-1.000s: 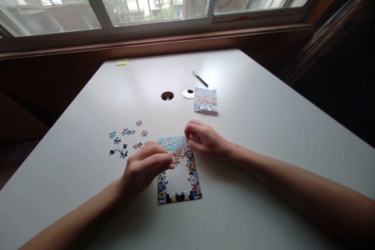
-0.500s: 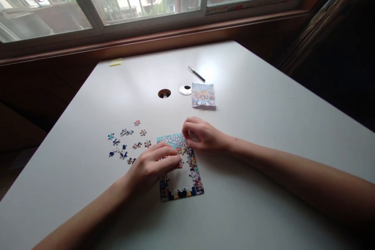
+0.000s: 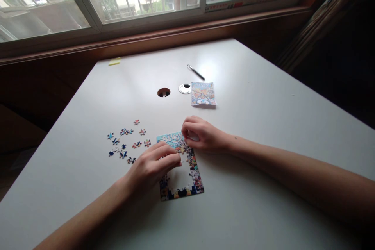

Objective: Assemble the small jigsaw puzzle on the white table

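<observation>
A partly filled jigsaw puzzle (image 3: pixel 197 179) lies flat on the table, with a pale bare area inside its pieced border. Over its left and middle part is my left hand (image 3: pixel 156 162), fingers bent and drawn together; the fingertips point down at the inner area, and whatever they pinch is hidden. My right hand (image 3: pixel 197 133) rests at the puzzle's upper right corner, thumb and fingers curled into a closed loop. I cannot make out whether anything is between those fingers. Several loose puzzle pieces (image 3: pixel 123 152) are scattered left of the puzzle.
On the white table (image 3: pixel 263 125), a printed packet (image 3: pixel 203 93) overlaps a round metal cover (image 3: pixel 184 88). Left of that is a cable hole (image 3: pixel 163 92). A pen (image 3: pixel 196 72) lies behind the packet, and a yellow sticky note (image 3: pixel 114 61) is by the far left edge.
Both hands stay almost where they were over the puzzle. The whole view has shifted very slightly; the loose pieces lie unchanged.
</observation>
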### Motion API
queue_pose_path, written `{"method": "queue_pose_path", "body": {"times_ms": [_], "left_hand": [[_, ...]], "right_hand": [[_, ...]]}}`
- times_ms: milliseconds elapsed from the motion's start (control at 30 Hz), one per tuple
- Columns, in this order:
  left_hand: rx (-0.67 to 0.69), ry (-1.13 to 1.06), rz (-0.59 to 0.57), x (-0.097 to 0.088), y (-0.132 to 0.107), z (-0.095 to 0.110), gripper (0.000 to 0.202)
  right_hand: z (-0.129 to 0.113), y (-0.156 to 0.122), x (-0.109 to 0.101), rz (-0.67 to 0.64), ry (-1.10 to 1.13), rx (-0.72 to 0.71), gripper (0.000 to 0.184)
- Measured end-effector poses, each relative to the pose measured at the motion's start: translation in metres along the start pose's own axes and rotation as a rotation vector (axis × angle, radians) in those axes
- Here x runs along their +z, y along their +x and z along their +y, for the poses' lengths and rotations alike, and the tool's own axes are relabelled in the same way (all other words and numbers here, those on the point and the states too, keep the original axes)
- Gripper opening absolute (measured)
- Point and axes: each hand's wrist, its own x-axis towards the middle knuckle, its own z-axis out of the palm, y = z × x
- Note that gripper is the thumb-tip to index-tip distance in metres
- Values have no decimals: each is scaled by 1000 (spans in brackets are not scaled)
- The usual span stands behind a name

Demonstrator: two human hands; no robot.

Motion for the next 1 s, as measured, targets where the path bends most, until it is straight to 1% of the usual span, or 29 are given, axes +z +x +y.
{"method": "queue_pose_path", "body": {"times_ms": [233,433,533,667,1000], "left_hand": [[-9,18,-4,3,-2,-3,10],[-30,69,-13,13,4,-4,13],[-37,100,-39,15,6,-3,16],[-53,95,-60,16,6,-3,18],[-63,99,-69,16,6,-3,19]], "right_hand": [[1,0,0,1,1,-4,16],[1,0,1,9,-3,-12,15],[2,1,2,17,-5,-15,15],[2,1,2,16,-9,-17,15],[1,1,2,4,-16,-12,15]]}}
